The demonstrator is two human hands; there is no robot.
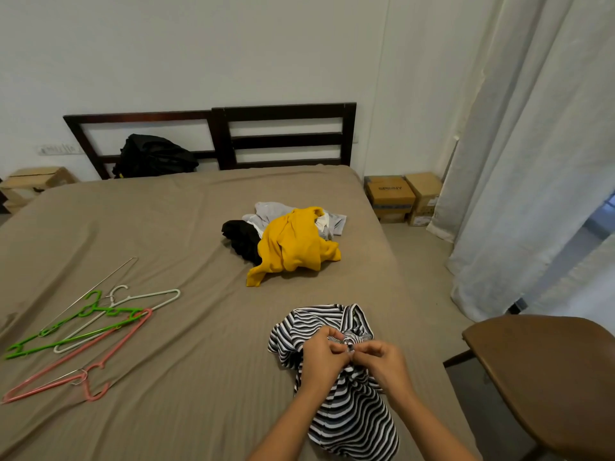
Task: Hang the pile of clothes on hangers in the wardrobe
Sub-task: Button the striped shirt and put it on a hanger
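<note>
Striped black-and-white shirt [346, 410] lies bunched on the bed [186, 227], nearest the viewer, its collar pinched by the left hand [323, 356] and right hand [382, 362], with the clothes pile [293, 242] beyond it and hangers [90, 327] to its left

Matt taupe cloth sheet [166, 227] on the bed; smooth plastic hangers [80, 331] near its left edge; soft striped knit shirt [349, 410]; dark wooden headboard [283, 141].

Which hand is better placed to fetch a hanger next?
Probably the left hand: the hangers lie on the bed to its left, while the right hand could hold the striped shirt.
</note>
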